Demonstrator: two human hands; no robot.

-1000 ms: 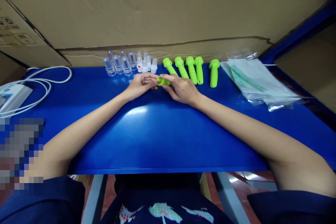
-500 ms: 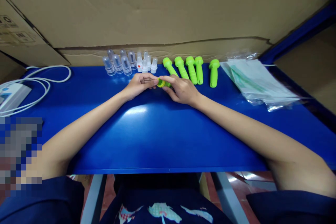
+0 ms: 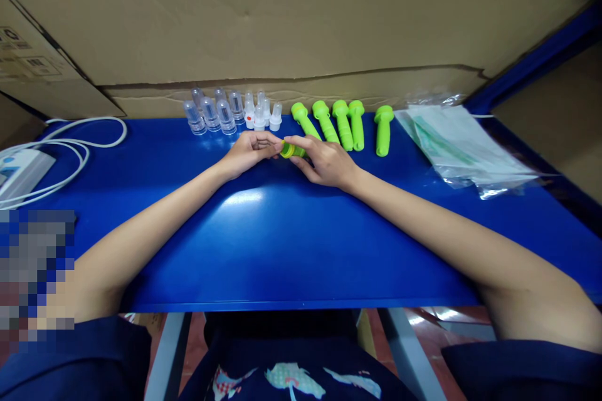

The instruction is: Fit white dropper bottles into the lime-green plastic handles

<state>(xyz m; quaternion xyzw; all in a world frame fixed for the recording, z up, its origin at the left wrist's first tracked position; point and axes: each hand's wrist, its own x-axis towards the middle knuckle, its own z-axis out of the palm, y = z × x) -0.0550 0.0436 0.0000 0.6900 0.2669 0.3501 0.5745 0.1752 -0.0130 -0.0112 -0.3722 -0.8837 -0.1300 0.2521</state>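
Between my two hands, above the blue table (image 3: 263,250), is a lime-green round piece (image 3: 292,150) with a yellowish rim at its near-left end. My right hand (image 3: 329,163) grips its body, thumb and forefinger closed round it and covering most of it. At its open end, the pinched fingers of my left hand (image 3: 254,150) meet the rim; anything small between them is hidden. Just behind stand several lime-green flashlight-shaped tubes with wider heads, one of them upright-looking at the right (image 3: 383,131).
Behind my left hand stand several clear plastic capsules (image 3: 210,114) and smaller white-based clear caps (image 3: 276,118). Plastic bags with white sheets (image 3: 463,141) lie at the right. A white cable (image 3: 89,144) and power strip (image 3: 26,169) are at the left; cardboard (image 3: 282,19) walls the back.
Almost nothing differs. Both hands stay on the green piece, which has shifted very slightly to the left and turned a little between the fingers.
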